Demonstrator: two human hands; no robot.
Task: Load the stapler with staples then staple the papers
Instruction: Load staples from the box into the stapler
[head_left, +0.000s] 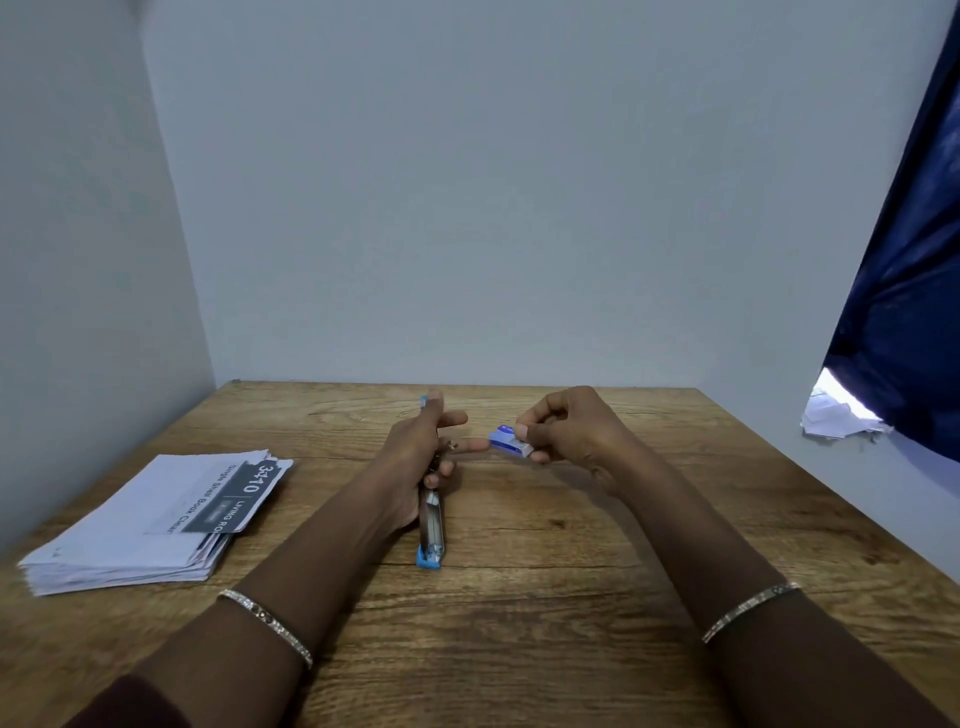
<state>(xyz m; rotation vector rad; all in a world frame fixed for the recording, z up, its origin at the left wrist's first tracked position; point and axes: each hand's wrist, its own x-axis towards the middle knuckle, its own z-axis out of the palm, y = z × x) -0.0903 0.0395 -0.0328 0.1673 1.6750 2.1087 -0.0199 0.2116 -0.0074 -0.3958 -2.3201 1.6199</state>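
I see the left hand (418, 452) gripping the stapler (431, 525) round its middle, near the centre of the table (571, 597). The lower fingers curl on it and the forefinger is stretched out. The stapler's blue end points at the near edge. The right hand (576, 431) pinches a small blue staple box (511, 442) between thumb and fingertips, just beside the left. The papers (156, 519) lie stacked by the left edge.

The left hand (415, 447) holds a small blue and silver metal stapler (431, 519), opened out long above the brown wooden table (571, 597). The right hand (571, 426) pinches a little blue and white staple box (511, 441) just beside it. 1 pile of white papers (140, 525) lies far left.
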